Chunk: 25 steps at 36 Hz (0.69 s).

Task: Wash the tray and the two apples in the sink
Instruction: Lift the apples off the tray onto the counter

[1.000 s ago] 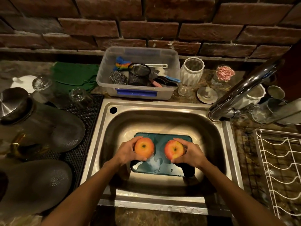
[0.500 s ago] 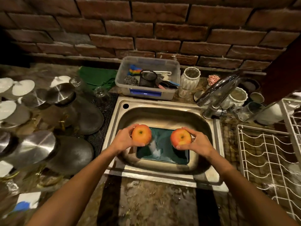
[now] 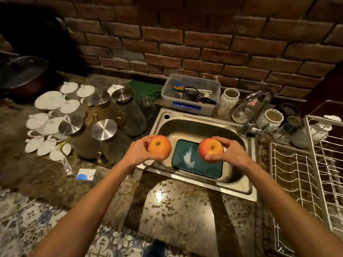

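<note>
- The left round red-orange apple (image 3: 159,147) is up in the air over the left rim of the sink, stem dimple facing the camera.
- The left hand (image 3: 138,152) has its grip closed round that apple from the left and below: fingers curl under it, the thumb lies over the top edge, and the forearm reaches in from the lower left.
- The right round red-orange apple (image 3: 210,148) is held level with the first, over the right part of the basin, stem dimple up too; the two fruits are well apart.
- The right hand (image 3: 233,154) has its grip closed round it from the right: fingers arch over the top, the thumb presses the lower front, and the forearm comes from the lower right.
- The dark green rectangular tray (image 3: 197,162) lies flat on the basin floor, below and between the two apples, with a pale wet patch on it; neither hand touches it.
- The stainless steel sink (image 3: 185,123) is set into a speckled stone bench (image 3: 178,210), wet in front.
- A chrome tap (image 3: 250,108) arches at the sink's back right corner.
- A clear plastic tub of scrubbers (image 3: 191,93) stands behind the sink against the brick wall (image 3: 204,43).
- Steel-lidded glass jars (image 3: 115,125) and white lids (image 3: 48,115) crowd the bench on the left.
- A white wire dish rack (image 3: 306,173) is on the right.
</note>
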{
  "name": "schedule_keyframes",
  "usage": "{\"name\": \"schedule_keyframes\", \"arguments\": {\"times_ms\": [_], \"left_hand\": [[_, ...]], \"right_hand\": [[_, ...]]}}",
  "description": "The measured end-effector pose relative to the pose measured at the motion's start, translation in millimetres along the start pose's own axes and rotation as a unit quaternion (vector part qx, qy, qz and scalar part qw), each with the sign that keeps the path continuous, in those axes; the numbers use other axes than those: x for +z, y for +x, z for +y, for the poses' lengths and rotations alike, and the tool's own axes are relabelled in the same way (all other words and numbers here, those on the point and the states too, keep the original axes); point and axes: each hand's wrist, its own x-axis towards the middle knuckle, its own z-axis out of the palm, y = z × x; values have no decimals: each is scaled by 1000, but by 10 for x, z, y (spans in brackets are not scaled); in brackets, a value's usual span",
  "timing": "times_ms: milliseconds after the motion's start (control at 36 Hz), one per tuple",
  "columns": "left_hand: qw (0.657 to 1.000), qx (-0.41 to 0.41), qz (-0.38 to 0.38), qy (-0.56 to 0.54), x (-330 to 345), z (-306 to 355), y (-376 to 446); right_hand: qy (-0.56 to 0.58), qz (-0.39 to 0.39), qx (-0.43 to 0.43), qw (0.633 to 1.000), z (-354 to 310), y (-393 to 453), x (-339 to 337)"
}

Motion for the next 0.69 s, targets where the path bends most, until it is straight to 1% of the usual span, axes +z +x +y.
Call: {"name": "schedule_keyframes", "arguments": {"times_ms": [111, 194, 361, 444, 556, 694], "left_hand": [[1000, -7, 20, 11, -140, -151, -380], [1000, -21, 13, 14, -138, -231, -522], [997, -72, 23, -27, -220, -628, -912], [994, -95, 40, -37, -230, -840, -1044], [990, -115, 65, -53, -211, -1111, -1147], [982, -145, 87, -89, -196, -1374, -1198]], "right_hand": [[-14, -30, -19, 999, -250, -170, 231], [-19, -33, -19, 999, -282, -234, 369], [-38, -69, -34, 996, -387, -359, 886], [-45, -96, -38, 994, -393, -379, 1140], [-41, -125, -24, 991, -388, -387, 1470], [-39, -126, -9, 991, -338, -388, 1843]]}}
